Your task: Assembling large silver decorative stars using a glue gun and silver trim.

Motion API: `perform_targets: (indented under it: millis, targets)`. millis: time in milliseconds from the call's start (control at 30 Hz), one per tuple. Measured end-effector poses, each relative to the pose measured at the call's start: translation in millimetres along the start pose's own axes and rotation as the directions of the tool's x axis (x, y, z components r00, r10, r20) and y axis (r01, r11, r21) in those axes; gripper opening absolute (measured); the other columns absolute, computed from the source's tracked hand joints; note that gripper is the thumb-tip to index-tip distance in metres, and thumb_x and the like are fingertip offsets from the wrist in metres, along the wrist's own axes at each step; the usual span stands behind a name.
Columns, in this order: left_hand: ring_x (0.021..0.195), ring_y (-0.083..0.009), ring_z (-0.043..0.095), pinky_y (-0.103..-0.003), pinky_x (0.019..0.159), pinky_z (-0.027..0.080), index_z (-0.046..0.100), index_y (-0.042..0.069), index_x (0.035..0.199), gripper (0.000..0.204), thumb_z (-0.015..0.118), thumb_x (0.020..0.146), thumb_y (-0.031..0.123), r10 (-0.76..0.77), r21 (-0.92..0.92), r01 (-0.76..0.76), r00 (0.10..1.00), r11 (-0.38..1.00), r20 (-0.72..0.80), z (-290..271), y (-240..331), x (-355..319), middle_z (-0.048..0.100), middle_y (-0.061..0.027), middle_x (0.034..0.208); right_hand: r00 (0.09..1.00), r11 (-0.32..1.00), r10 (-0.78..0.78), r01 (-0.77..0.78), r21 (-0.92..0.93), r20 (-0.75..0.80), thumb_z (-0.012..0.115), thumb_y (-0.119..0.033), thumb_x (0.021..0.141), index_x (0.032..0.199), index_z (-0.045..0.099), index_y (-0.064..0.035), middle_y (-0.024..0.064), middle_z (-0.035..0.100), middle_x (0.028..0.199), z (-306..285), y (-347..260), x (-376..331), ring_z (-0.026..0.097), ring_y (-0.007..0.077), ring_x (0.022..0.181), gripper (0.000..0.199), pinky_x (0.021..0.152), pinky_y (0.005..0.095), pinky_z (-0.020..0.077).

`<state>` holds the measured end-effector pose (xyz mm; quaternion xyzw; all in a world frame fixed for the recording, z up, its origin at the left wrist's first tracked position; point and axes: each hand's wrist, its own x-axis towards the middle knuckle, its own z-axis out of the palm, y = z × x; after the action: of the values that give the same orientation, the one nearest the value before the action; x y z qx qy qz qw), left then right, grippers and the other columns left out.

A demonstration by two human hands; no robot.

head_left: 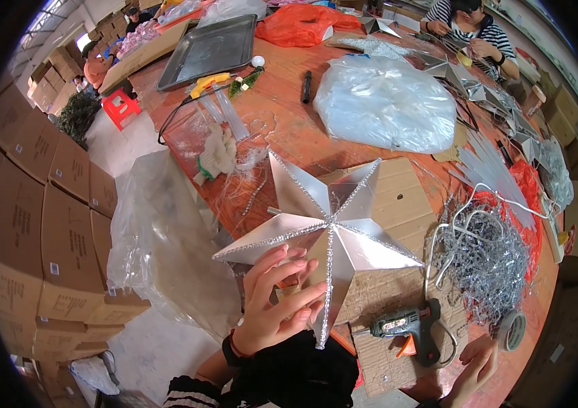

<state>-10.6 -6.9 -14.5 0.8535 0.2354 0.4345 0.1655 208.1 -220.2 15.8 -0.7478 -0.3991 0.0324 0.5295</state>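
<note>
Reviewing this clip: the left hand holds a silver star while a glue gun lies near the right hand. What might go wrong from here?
1. The left hand grips the silver star only near its lower points, so it may tip or crease.
2. The glue gun lies by the right hand; a hot nozzle might burn fingers.
3. Its cord runs into the tinsel heap and may snag.

Brown cartons (44, 224) with small white labels (53, 268) stand stacked at the left; more cartons (561, 112) sit at the far right.
</note>
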Motion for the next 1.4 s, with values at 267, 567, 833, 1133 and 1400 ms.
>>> perform_targets:
  millis: [267,567,833,1133,1400]
  targets:
    - [0.11,-0.0277,0.037,-0.037,0.09,0.041,0.063,0.016,0.091,0.027,0.066,0.066,0.006,-0.012,-0.01,0.012,1.0,1.0,-0.002,0.8,-4.3,5.4,0.045,-0.0058,0.109,0.999,0.999,-0.032,0.032,-0.004,-0.007,0.033,-0.019,0.094,0.064,0.041,-0.0014,0.0041,0.04,0.056,2.4,1.4,8.1,0.037,0.0125,0.049,0.036,0.048,0.0255,0.0297]
    - [0.111,-0.0236,0.038,-0.038,0.096,0.033,0.064,0.024,0.099,0.036,0.068,0.064,0.015,0.049,-0.019,-0.048,0.998,0.999,0.039,-8.7,0.5,2.2,0.046,-0.0019,0.111,0.996,0.998,0.058,-0.059,-0.013,-0.074,0.034,-0.018,0.093,0.062,0.041,-0.0029,0.0028,0.039,0.054,-1.6,-8.6,-3.1,0.036,0.0111,0.049,0.035,0.049,0.0241,0.029]
    - [0.102,-0.0245,0.045,-0.039,0.091,0.035,0.061,0.012,0.086,0.025,0.069,0.064,0.004,-0.01,-0.077,-0.002,0.988,0.997,-0.156,-10.9,4.4,-9.6,0.052,-0.0031,0.096,0.995,0.996,0.09,-0.09,0.011,-0.037,0.039,-0.012,0.09,0.068,0.044,-0.0023,0.0029,0.042,0.059,-4.9,-7.9,-7.3,0.039,0.0122,0.055,0.025,0.053,0.0245,0.0332]
    - [0.084,-0.0223,0.051,-0.031,0.074,0.037,0.052,0.008,0.076,0.024,0.071,0.062,0.004,-0.14,-0.042,0.135,0.914,0.99,-0.382,-25.8,-4.9,-18.0,0.055,-0.0033,0.083,0.997,0.995,0.078,-0.077,0.057,-0.008,0.049,0.002,0.082,0.084,0.049,0.0002,0.0045,0.049,0.074,-9.7,21.2,-4.5,0.045,0.0121,0.069,0.003,0.063,0.0235,0.0396]
    - [0.08,-0.0264,0.046,-0.033,0.072,0.036,0.047,0.004,0.076,0.014,0.061,0.072,0.004,-0.254,-0.017,0.273,0.868,0.962,-0.427,-39.6,-26.2,-36.2,0.047,-0.0119,0.08,0.991,0.987,0.126,-0.121,0.103,-0.052,0.051,0.003,0.08,0.078,0.052,0.0008,0.0047,0.053,0.071,-7.0,13.4,-1.9,0.049,0.0117,0.068,0.003,0.065,0.0222,0.0403]
